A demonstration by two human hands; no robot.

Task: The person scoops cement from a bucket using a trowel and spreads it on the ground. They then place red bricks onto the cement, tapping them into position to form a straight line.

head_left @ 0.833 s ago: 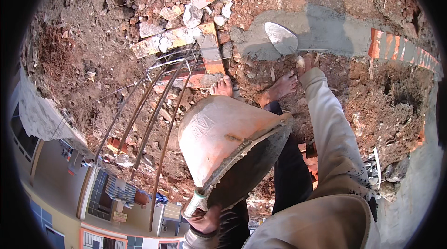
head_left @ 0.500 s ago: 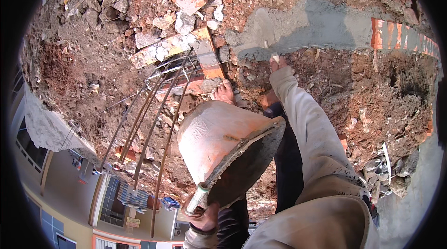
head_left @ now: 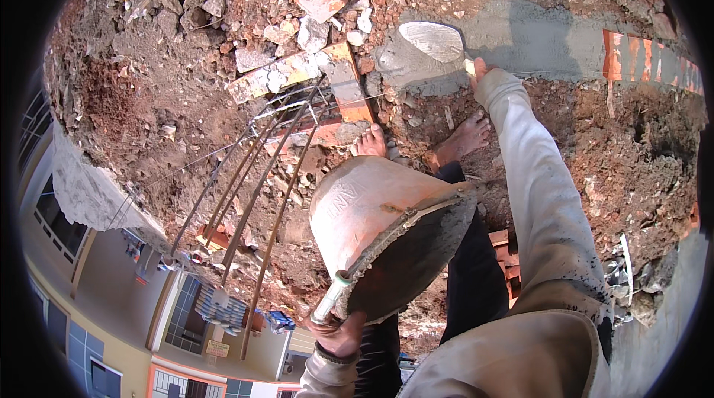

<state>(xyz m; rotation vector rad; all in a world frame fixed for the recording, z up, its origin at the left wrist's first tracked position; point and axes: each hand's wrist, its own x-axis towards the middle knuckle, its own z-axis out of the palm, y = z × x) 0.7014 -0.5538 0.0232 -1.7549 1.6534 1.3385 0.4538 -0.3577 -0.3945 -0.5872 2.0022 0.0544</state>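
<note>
My right hand (head_left: 483, 72) is closed round the handle of a trowel (head_left: 433, 42). The pale, broad blade points left and lies on or just over the wet grey mortar bed (head_left: 520, 45); contact cannot be made out. Low in the view, my left hand (head_left: 341, 335) grips the side handle of an orange-pink mortar bucket (head_left: 364, 204). The bucket is tipped on its side in front of my legs, its mouth toward the lower right. Grey mortar crusts its rim and dark inside. A thin string runs along the near side of the mortar bed.
Bricks in the mortar (head_left: 632, 59) continue the strip at right. A mortar-smeared brick corner (head_left: 346, 85) stands left of it, with several rusty steel bars (head_left: 256, 197) slanting from there. Broken stones (head_left: 197, 7) lie upper left. My bare feet (head_left: 465, 139) stand on rubble. Buildings (head_left: 134, 309) show lower left.
My right hand has moved right and up with the trowel. Its blade has swung from pointing away to pointing left, a pale face now showing. The left hand still holds the bucket.
</note>
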